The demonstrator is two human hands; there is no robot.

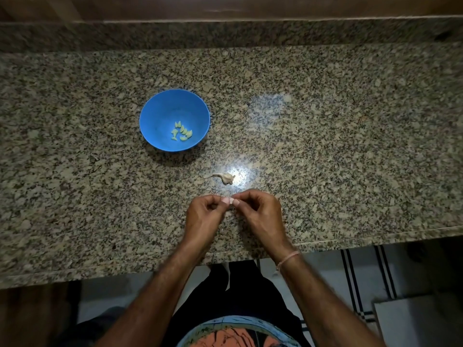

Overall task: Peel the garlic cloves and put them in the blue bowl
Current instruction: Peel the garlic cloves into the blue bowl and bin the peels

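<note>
A blue bowl (160,113) stands on the granite counter, left of centre, with several pale peeled garlic cloves (182,132) at its bottom. What is left of a garlic bulb (224,177), with its dry stalk, lies on the counter in front of the bowl. Just below it, my left hand (204,216) and my right hand (258,211) meet, fingertips together. Between them they pinch a small garlic clove (230,201), mostly hidden by the fingers.
The speckled granite counter (350,146) runs across the whole view, with a raised back edge (225,33) and a front edge near my body. A bright lamp reflection lies beside the bulb. Tiled floor shows below the counter.
</note>
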